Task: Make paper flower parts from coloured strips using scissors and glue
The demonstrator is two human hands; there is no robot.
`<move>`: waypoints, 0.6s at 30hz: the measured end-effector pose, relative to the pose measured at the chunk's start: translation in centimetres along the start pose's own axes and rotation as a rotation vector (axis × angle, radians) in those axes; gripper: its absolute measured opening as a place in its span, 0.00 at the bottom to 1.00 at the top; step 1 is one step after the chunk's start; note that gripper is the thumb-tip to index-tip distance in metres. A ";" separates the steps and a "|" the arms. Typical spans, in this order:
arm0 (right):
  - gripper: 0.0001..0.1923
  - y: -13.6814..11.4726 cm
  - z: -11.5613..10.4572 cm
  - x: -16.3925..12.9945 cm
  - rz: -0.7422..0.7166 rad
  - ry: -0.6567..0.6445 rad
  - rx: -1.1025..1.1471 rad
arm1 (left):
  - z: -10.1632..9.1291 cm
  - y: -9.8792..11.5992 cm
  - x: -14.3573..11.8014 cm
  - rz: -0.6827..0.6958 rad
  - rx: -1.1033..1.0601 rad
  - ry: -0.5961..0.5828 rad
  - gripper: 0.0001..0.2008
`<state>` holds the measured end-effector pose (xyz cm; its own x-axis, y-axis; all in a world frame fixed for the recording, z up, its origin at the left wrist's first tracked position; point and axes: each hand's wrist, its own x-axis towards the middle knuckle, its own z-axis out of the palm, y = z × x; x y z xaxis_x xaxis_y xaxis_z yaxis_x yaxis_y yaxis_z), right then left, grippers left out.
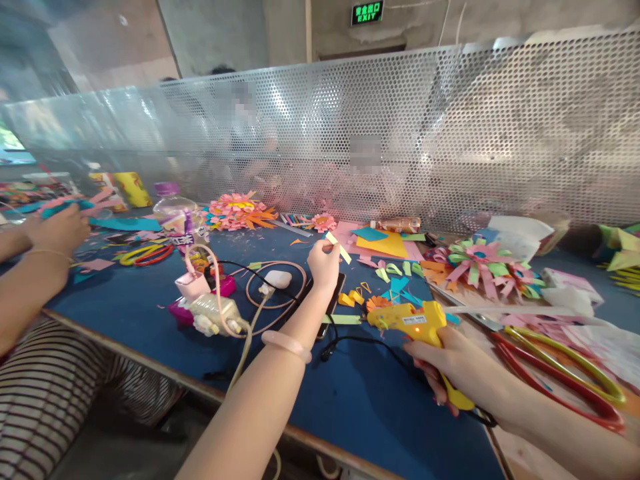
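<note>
Presently held: left hand (324,263) pinching a pale yellow paper strip (339,247) above mid-table (350,400); right hand (447,367) closed around a yellow glue gun (413,320) near the front edge, nozzle pointing left. Nearby: phone (334,297) under the left hand, red-and-yellow scissors (560,363) toward the right edge, paper flower (480,263) beyond, another person's hand (57,230) at the left edge.

**Lighting and picture quality**

Bright, even daylight fills my view; shadows on the table (350,400) are soft. Glare streaks the perforated screen (450,133). Straight lines bow toward the edges, and the corners smear slightly.
</note>
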<state>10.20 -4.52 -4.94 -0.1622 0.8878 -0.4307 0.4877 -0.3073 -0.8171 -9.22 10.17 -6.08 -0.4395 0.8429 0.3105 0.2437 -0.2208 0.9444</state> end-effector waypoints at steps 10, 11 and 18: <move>0.14 -0.4 0.0 -0.4 0.046 -0.005 -0.019 | 0.2 -0.5 0.2 -0.023 0.019 -0.015 0.10; 0.14 -0.4 0.0 -0.4 0.051 0.000 -0.029 | 0.2 -0.5 0.2 -0.028 0.019 -0.017 0.10; 0.13 -0.6 0.3 -0.3 0.034 0.028 -0.110 | 0.1 -0.4 0.3 -0.076 -0.003 -0.029 0.11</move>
<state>9.67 -4.66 -4.42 -0.1204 0.8873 -0.4452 0.5839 -0.2994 -0.7546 -9.36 10.54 -6.42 -0.4316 0.8711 0.2343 0.2073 -0.1569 0.9656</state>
